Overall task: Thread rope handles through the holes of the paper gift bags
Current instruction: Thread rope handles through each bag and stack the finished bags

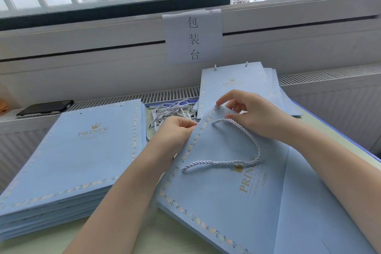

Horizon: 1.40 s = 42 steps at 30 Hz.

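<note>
A flat light-blue paper gift bag (226, 192) with a gold "PRINCE" print lies turned sideways in front of me. A pale twisted rope handle (243, 163) loops across its face, both ends running into holes near its top edge. My left hand (175, 136) pinches that top edge at the lower hole. My right hand (247, 111) pinches the bag's far corner, with the rope's upper end just under its fingers. A tangle of loose rope handles (171, 111) lies behind my left hand.
A thick stack of flat bags (70, 161) without handles sits at the left. A pile of bags with handles fitted (239, 86) lies at the back right. A dark phone (45, 108) rests on the radiator ledge. A paper sign (192, 38) hangs from the window sill.
</note>
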### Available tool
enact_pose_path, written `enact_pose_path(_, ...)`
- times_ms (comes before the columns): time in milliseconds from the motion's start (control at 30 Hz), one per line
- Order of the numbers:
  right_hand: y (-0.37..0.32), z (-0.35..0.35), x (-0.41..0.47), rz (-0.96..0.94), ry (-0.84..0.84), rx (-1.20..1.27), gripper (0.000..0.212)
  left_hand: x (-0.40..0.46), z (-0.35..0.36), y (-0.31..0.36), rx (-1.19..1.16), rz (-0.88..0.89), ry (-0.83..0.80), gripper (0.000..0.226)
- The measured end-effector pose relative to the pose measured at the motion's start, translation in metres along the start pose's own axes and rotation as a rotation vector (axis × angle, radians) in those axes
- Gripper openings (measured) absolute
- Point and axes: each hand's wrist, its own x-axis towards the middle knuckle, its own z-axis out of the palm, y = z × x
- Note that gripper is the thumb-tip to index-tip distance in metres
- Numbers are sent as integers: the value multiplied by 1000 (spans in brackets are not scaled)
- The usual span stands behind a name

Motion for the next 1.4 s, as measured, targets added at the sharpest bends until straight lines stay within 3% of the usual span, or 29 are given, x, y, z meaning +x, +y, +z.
enact_pose_path(167,-7,-11,-1,-27,190,78,27,4,5,-6,536,614,453,24)
enact_pose_path(233,-8,-18,-1,-41,316,79,25,4,4,-6,632,806,509,27)
enact_pose_path(300,-6,-22,0,-32,428,56,20,3,3,-5,664,884,586,31)
enact_pose_path(367,-2,-27,1,4,549,77,19,1,4,-1,612,837,667,36)
enact_pose_path(433,3,-32,2,78,689,124,19,-1,5,0,413,647,615,42)
enact_pose_path(533,12,-39,2,220,853,284,18,0,5,5,47,212,265,62)
enact_pose_path(633,19,-44,3,325,917,448,19,1,8,3,-122,-30,27,42)
enact_pose_path(733,19,-41,5,350,888,495,28,4,7,-1,-169,-50,27,34)
enact_pose_path(800,14,-36,4,272,855,209,38,3,3,0,-204,-11,77,23)
enact_pose_path(867,4,-29,3,109,797,-42,35,2,-1,5,-251,22,159,13)
enact_pose_path(1000,-8,-15,0,-166,482,-202,26,-2,-3,9,-329,90,241,10)
enact_pose_path(1133,-6,-4,-2,-317,246,-366,42,-3,-9,11,-460,176,399,17)
enact_pose_path(1300,-5,-9,-3,-335,223,-394,29,4,-20,8,-571,248,612,29)
enact_pose_path(1400,-4,-8,-6,-256,81,-426,46,6,-22,8,-633,256,631,27)
